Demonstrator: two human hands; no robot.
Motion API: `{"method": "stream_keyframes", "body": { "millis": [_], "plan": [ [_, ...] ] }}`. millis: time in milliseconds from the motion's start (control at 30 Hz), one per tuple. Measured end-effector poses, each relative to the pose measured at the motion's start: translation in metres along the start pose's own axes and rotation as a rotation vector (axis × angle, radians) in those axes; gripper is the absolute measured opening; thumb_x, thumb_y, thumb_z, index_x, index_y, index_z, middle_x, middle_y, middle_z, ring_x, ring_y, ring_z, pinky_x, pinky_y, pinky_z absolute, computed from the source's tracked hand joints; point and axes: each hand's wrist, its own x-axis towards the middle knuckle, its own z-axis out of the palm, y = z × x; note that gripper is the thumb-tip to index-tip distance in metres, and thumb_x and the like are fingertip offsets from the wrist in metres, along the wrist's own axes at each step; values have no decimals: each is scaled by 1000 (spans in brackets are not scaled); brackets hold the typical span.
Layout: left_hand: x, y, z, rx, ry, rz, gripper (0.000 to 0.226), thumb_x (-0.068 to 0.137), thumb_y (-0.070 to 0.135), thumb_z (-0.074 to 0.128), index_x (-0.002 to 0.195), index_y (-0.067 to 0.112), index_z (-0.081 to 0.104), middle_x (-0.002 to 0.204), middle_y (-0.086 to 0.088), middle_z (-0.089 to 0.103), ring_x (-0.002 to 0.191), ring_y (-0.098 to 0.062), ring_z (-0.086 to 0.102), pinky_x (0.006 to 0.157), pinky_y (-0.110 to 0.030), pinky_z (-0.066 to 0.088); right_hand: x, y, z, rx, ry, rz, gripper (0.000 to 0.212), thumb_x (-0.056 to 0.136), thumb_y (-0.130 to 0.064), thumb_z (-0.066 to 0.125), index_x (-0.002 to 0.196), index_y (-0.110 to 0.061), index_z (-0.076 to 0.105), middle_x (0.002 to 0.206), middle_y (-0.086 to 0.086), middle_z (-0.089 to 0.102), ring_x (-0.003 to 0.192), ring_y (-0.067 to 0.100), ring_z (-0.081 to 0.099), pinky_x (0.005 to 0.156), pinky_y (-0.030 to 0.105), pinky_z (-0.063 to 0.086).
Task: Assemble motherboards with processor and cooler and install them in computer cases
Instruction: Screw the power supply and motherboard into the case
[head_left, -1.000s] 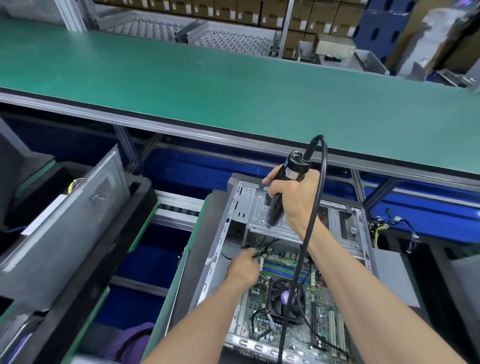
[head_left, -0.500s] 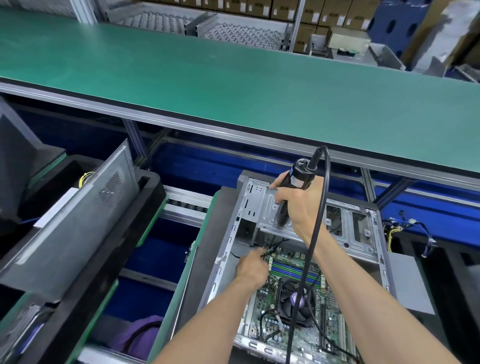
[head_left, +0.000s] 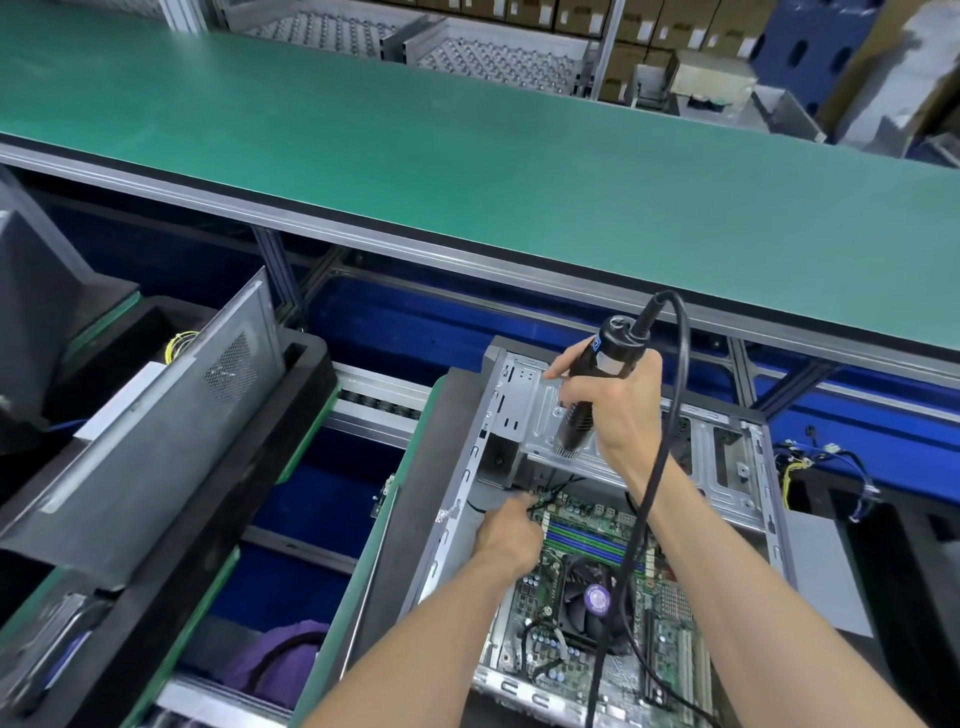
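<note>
Smooth green bench (head_left: 467, 171), steel case (head_left: 727, 467), ribbed screwdriver (head_left: 587, 400)

A single wide-angle view, from the person's head, faces forward and steeply down. Both bare forearms enter from the bottom edge, so the left hand (head_left: 506, 535) and right hand (head_left: 613, 410) sit close under the lens — near the frame's centre. The open computer case (head_left: 748, 499) fills the lower right at close range. Beyond it the green conveyor belt (head_left: 467, 156) crosses the upper half on a slant, and stacked cardboard boxes (head_left: 670, 26) line the far top edge — straight lines bow toward the margins.
</note>
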Motion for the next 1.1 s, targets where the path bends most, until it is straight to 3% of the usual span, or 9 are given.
{"method": "stream_keyframes", "body": {
  "millis": [100,267,400,567,667,800,867,967,1100],
  "plan": [
    [0,1,0,2,-10,-7,56,100,7,37,149,34,41,137,-9,58,108,-32,68,85,-36,57,-3,4,10,-3,121,26,23,53,3,61,61,-17,70,75,17,70,60,24,59,54,41,52],
    [-2,2,-1,0,-7,-14,59,98,4,36,149,34,40,143,-8,54,104,-29,69,84,-36,58,-2,1,3,-26,4,-40,24,51,6,62,61,-14,70,73,13,71,65,28,61,58,35,54],
    [-2,2,-3,-13,-5,-16,63,96,1,38,150,34,40,148,-7,51,95,-21,69,84,-34,59,1,2,2,10,86,-36,26,52,8,62,58,-16,70,72,11,71,72,33,64,62,39,54],
    [-3,3,-4,-18,-1,-17,63,97,1,38,150,34,39,149,-7,50,96,-18,66,87,-34,58,0,0,6,41,125,-39,28,53,10,61,56,-16,68,69,8,71,69,21,66,58,25,53],
    [-3,3,-5,-17,3,-9,62,97,2,39,150,34,40,147,-9,51,90,-15,63,78,-28,55,0,-1,5,67,122,-45,25,51,13,59,57,-11,65,66,4,71,65,11,65,56,19,50],
    [-2,3,-4,-16,6,-11,58,99,6,40,149,35,41,139,-9,57,79,-16,62,66,-28,52,1,0,4,76,112,-36,24,53,17,57,58,-6,63,65,0,70,65,12,62,52,20,48],
    [-2,3,-4,-20,2,-18,57,99,7,40,149,35,41,137,-8,57,78,-16,62,64,-28,52,0,1,5,53,113,-53,27,52,15,59,57,-11,66,67,2,71,66,15,63,55,22,49],
    [-4,3,-5,-14,-1,-26,58,98,7,40,149,35,42,140,-7,56,87,-19,65,73,-29,55,-1,3,8,-2,104,-80,27,51,10,61,57,-15,68,70,10,70,71,33,63,59,33,52],
    [-4,4,-5,-18,-3,-28,59,98,7,41,150,36,41,138,-6,57,76,-13,60,63,-25,49,0,6,9,3,111,-76,31,52,13,61,56,-17,68,70,13,70,72,40,61,59,33,51]
  ]
}}
